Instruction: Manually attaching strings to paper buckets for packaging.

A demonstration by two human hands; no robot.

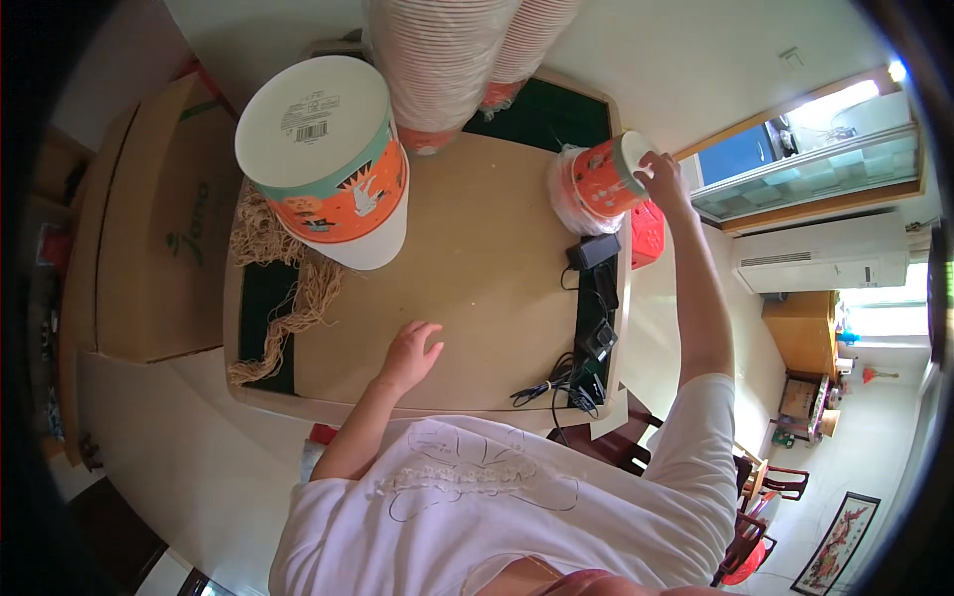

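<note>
Right hand (664,177) closed around an orange paper cup (608,177) at the worktop's (477,278) far right edge; left hand (409,353) open, empty, resting near. Big cup stack (328,164) stands far left; stacking looks early.

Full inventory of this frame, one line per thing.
Table: 1, tan top over dark green, centre.
Large paper cup: 1, orange, teal and white, upside down, table's left.
Small paper cup: 1, orange, on its side at table's right edge.
Cup stacks: 2, pale, far edge.
Straw-like fibre: tan, left edge.
Black devices and cables: right edge.
Cardboard box: 1, brown, left.
Left hand: resting open on table.
Right hand: gripping small paper cup.
</note>
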